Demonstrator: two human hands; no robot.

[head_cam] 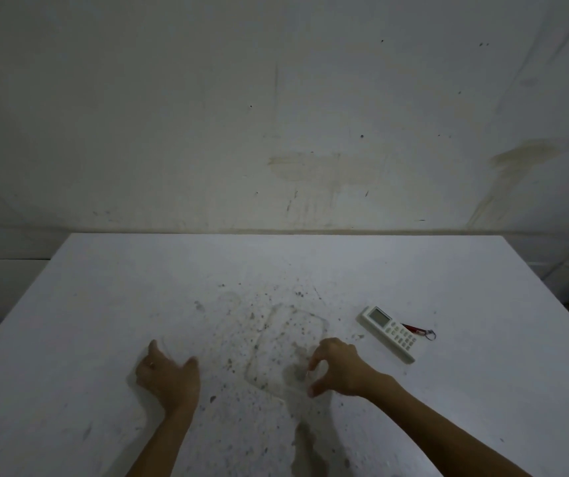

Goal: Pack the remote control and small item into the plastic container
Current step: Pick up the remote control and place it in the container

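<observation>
On the white, speckled bench (104, 304) sits a clear plastic container (284, 349), so transparent that only its faint rectangular outline shows against the stained surface. It lies near the middle of the bench, its long side running away from the person and tilted slightly to the right. The right hand (336, 368) is at the container's near right corner, thumb and forefinger curved into a pinch around the clear edge; the grip looks closed on the rim, though the transparent plastic makes the actual contact hard to confirm. The left hand (166, 373) rests on the bench well to the left of the container, knuckles up, fingers loosely curled; faint clear edges show around it, but I cannot tell whether its grip holds anything. To the right of the container, apart from it, the white remote control (388, 333) lies flat with its screen end pointing away and to the left. Just beside the remote's right edge lies the small item (417, 330), a red strap with a little metal ring at its far right end. Behind the bench rises a stained pale wall (276, 115).
</observation>
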